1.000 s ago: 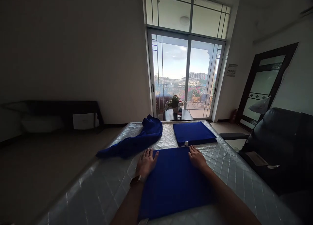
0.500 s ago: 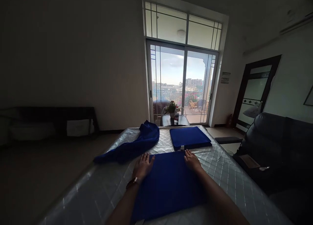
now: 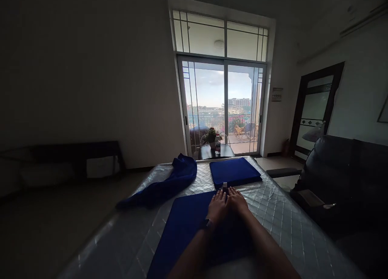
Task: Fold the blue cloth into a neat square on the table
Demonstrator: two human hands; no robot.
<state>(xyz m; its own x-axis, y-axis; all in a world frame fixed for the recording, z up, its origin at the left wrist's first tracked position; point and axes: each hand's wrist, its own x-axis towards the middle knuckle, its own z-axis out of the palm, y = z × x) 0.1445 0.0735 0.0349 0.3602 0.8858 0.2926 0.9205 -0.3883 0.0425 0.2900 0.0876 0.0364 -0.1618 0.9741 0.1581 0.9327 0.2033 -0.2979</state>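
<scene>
A folded blue cloth [image 3: 184, 218] lies flat in front of me on a silvery quilted table cover [image 3: 269, 206]. Both hands rest on the cloth's far right part, side by side and close together. My left hand [image 3: 217, 206] lies flat with its fingers stretched out, a dark band on the wrist. Against it, my right hand [image 3: 238, 201] is also flat, its fingers pointing at the far edge. Just beyond the fingertips is a neatly folded blue stack [image 3: 235, 171] with a small white tag [image 3: 224, 185]. My forearms hide the near right part of the cloth.
A crumpled blue cloth [image 3: 169, 184] lies at the far left of the cover. Behind stands a small dark table [image 3: 224, 151] with a potted plant [image 3: 211, 137] and a bottle [image 3: 217, 145]. To the right is a black leather sofa [image 3: 348, 178].
My left hand has slid right across the cloth, from its left edge to beside my right hand. My right hand has stayed near the far right corner. The view has shifted slightly.
</scene>
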